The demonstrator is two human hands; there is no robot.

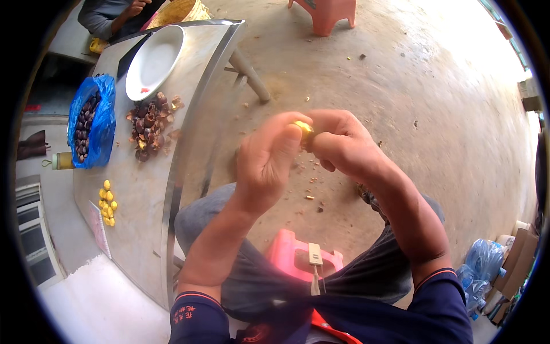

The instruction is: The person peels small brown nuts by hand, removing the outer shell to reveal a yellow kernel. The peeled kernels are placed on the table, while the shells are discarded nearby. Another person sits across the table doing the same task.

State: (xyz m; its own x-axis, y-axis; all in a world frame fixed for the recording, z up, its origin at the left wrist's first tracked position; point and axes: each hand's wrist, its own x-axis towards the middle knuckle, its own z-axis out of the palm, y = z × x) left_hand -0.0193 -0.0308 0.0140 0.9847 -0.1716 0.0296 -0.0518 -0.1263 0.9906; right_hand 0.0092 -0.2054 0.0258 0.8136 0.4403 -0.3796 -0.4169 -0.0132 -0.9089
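A yellow, partly peeled chestnut (304, 127) is pinched between the thumb and fingers of my left hand (268, 159), above the floor in front of my knees. My right hand (343, 139) meets it from the other side, fingers curled and thumb against the nut. Motion blur and the fingers hide much of the nut's lower side. On the table to my left lies a heap of brown chestnut shells (150, 127). Several peeled yellow chestnuts (107, 204) sit in a small group nearer to me. Beyond them, a blue plastic bag (101, 129) holds unpeeled dark chestnuts (86, 129).
The metal-edged table (146, 193) runs along my left. On it are a white oval dish (157, 60), a spiral notebook (100, 230) and a jar (63, 161). Another person's arm (122, 19) shows beside a woven basket (180, 13). Plastic bottles (479, 266) stand at right.
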